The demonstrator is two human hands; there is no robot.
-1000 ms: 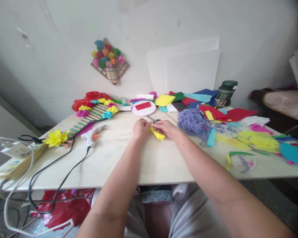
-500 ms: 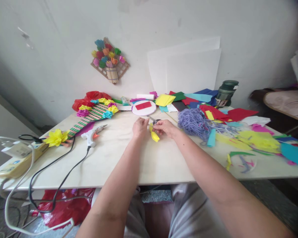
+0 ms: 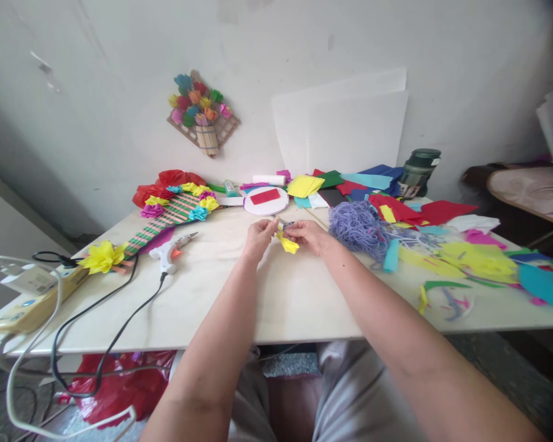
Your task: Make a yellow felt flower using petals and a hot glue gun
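Observation:
In the head view, a small yellow crepe-paper piece (image 3: 288,244) hangs between my two hands over the middle of the table, its loose end spread and ruffled. My left hand (image 3: 259,238) is closed in a pinch at its upper left. Closed as well, my right hand (image 3: 308,236) pinches it from the right side. The fingers partly hide the gathered top of the paper. Something thin and greyish, perhaps scissors, shows just behind the fingertips, too small to make out. Behind my hands lies a white oval disc (image 3: 253,209) with a red paper rectangle (image 3: 265,196) on it.
A white glue gun (image 3: 168,255) lies left, its cable running to a power strip (image 3: 41,307). A flower-trimmed woven piece (image 3: 159,224) sits beyond. Right are tangled purple yarn (image 3: 357,226), coloured paper sheets (image 3: 447,212), yellow scraps (image 3: 482,261) and a dark green bottle (image 3: 418,175).
The yellow paper's lower end has swung slightly up and spread wider. My hands stay almost in place, with the fingers shifted a little closer together.

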